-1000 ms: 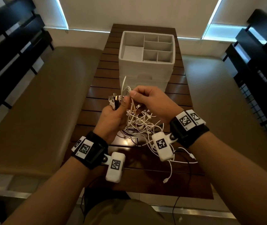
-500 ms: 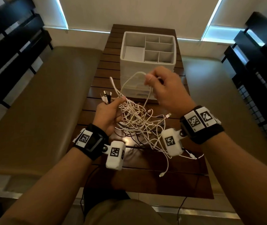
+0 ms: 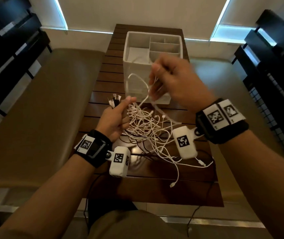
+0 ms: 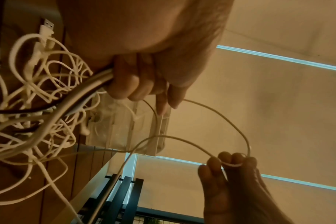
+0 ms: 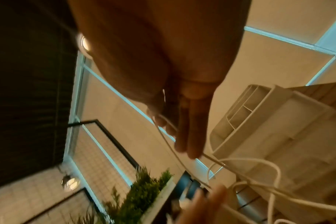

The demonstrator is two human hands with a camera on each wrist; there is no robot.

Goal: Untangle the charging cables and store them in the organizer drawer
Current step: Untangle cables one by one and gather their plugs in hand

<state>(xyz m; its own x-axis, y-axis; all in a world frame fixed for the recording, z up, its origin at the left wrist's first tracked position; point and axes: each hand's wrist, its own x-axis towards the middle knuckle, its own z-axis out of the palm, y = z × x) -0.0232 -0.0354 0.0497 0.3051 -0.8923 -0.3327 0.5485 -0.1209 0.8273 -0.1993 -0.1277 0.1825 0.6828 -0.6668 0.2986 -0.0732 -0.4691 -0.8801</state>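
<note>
**A:** So what's going on, left to right?

**B:** Far left there's a tan bench (image 3: 34, 104), then the brown slatted table (image 3: 106, 78). The left hand (image 3: 115, 118) has its grip clenched round a bunch of cable ends, so the plugs (image 3: 114, 100) poke out above the fist. The rest of the cables (image 3: 148, 128), mostly white with a couple of black ones, hang from that fist in a messy tangle down onto the table.

**B:** Right of that, the right hand (image 3: 174, 80) is raised higher, pinching one white strand (image 3: 137, 78) that loops up out of the tangle. It's a bit blurry, but the left wrist view shows the strand lying across those fingertips (image 4: 228, 160).

**A:** And the organizer?

**B:** White organizer (image 3: 132, 54) sits further back on the table, behind the hands. Open top, split into compartments: a big one on the left, smaller ones on the right. What I can see of them looks bare; the right hand hides the near part. Can't tell about the drawers (image 5: 305, 145) lower down.
</note>
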